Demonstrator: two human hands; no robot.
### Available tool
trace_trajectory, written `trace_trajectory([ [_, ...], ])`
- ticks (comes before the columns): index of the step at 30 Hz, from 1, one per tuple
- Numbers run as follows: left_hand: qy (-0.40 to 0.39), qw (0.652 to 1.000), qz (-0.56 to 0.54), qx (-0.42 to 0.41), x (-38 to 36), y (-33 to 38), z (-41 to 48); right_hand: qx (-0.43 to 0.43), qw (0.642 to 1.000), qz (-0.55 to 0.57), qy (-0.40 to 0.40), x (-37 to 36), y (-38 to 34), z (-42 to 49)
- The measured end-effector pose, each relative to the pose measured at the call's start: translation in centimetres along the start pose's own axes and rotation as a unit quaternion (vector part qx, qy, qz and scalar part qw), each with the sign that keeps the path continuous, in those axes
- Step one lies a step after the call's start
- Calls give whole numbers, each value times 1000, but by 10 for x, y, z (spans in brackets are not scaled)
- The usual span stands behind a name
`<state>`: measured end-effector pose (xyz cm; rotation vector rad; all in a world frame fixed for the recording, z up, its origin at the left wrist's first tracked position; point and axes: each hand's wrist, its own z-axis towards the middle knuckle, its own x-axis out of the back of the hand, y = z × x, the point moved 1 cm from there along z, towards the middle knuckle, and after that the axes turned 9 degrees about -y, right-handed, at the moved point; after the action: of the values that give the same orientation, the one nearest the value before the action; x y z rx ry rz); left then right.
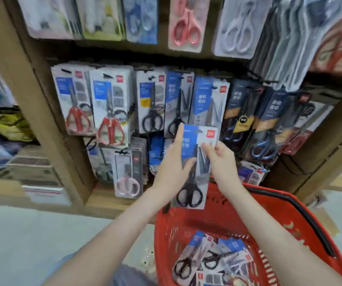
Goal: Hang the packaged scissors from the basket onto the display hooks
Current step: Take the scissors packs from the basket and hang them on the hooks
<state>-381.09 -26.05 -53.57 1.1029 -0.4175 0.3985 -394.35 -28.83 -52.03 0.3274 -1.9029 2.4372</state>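
Both hands hold one packaged pair of black-handled scissors [195, 182] upright in front of the display, above the red basket [289, 215]. My left hand [172, 162] grips the pack's left edge, index finger stretched up along it and thumb on the front. My right hand [220, 159] pinches the pack's right edge near the top. Matching blue-and-white packs [205, 102] hang on hooks just above the held pack. Several more packaged scissors [213, 261] lie in the bottom of the basket.
The wooden display holds rows of hanging scissors: red-handled packs [95, 108] at left, dark packs [269, 120] at right, pink-handled ones [127, 170] lower down. Another row hangs above. A wooden upright [32, 100] borders the left; pale floor lies below.
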Motion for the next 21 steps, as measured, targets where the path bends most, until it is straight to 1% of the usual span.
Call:
trace_trajectory([
  [4,17,998,47,30,44,2,20,9,999,-53,-1,-30,-26,38],
  [8,22,996,70,50,65,-2,50,22,998,-47,37,-45,-45,66],
  [11,19,996,75,54,69,-6,72,15,997,-51,60,-47,-53,86],
  [16,23,995,83,50,66,-18,101,4,989,-125,80,-46,-52,114],
  [19,29,994,102,42,63,-29,113,9,986,-144,79,-47,-45,126],
  [21,29,994,93,49,59,-36,117,22,985,-143,90,-45,-38,132],
])
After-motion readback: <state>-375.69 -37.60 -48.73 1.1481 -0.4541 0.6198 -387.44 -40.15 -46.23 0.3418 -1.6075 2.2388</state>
